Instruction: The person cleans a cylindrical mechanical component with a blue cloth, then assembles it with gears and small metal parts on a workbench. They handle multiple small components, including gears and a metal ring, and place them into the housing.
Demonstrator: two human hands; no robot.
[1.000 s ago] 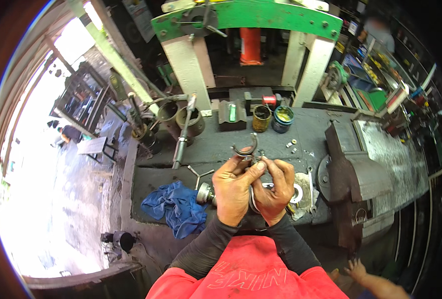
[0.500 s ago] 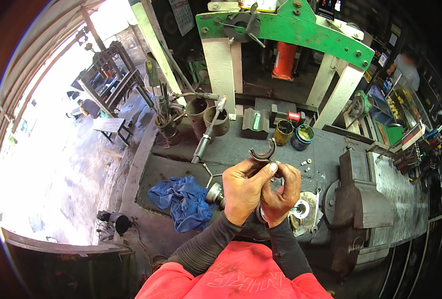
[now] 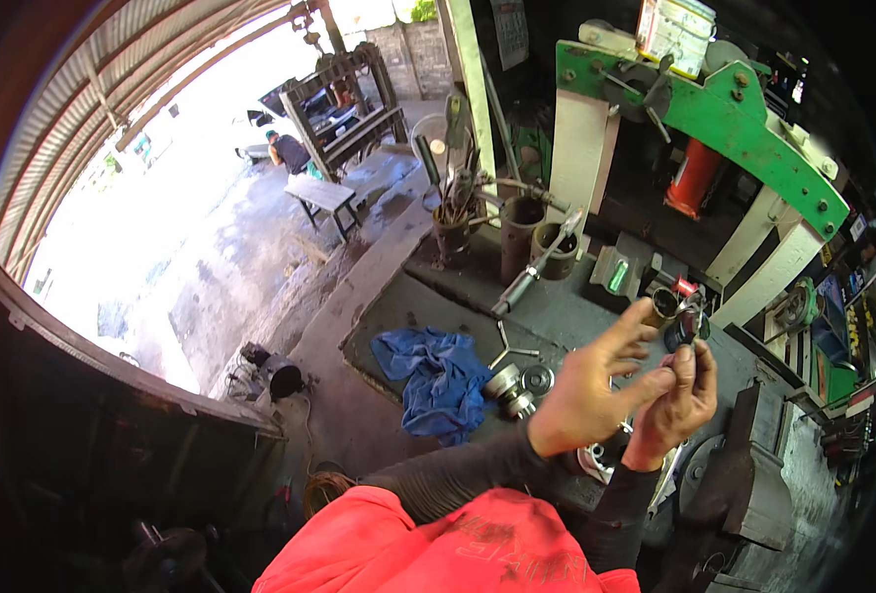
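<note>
Above the bench, my left hand is open, its fingers spread and slightly blurred. Just to its right, my right hand has its fingers pinched on a half-round metal piece, partly hidden by fingers and hard to tell from the jar behind it. My left thumb reaches across close to the right fingertips. Below the hands lies a light metal part, partly covered. Left of my left hand are a stepped metal part and a round disc. A Y-shaped wrench rests behind them.
A crumpled blue cloth lies on the bench's left. Behind stand tool-filled pots, metal cylinders and a can. A green press beam spans the back. A bench vise is at right; another person bends outside.
My left hand has let go of the half-round piece and spread its fingers. The right hand has moved right and up with it. The view has swung left, shifting the scene to the right.
</note>
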